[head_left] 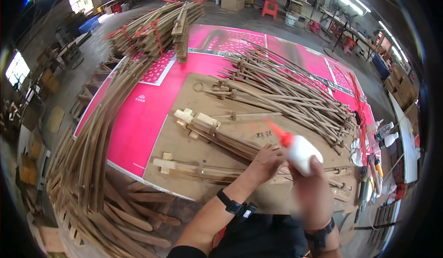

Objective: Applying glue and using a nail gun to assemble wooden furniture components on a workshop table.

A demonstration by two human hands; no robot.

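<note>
My right hand, blurred by motion, grips a white squeeze bottle whose red nozzle tilts up and to the left. Beside the bottle, my left hand is closed with its fingers curled; what they hold, if anything, is hidden. That hand is over the near end of a row of thin wooden slats, set against pale wooden blocks at their far left end. Nearer to me runs a second wooden piece with a small cross block. Both lie on a brown board.
A heap of thin wooden rods covers the board's far right. Long slats pile up at the left, below bundles tied with red strips. Bottles and red strips sit at the right edge of the pink-covered table.
</note>
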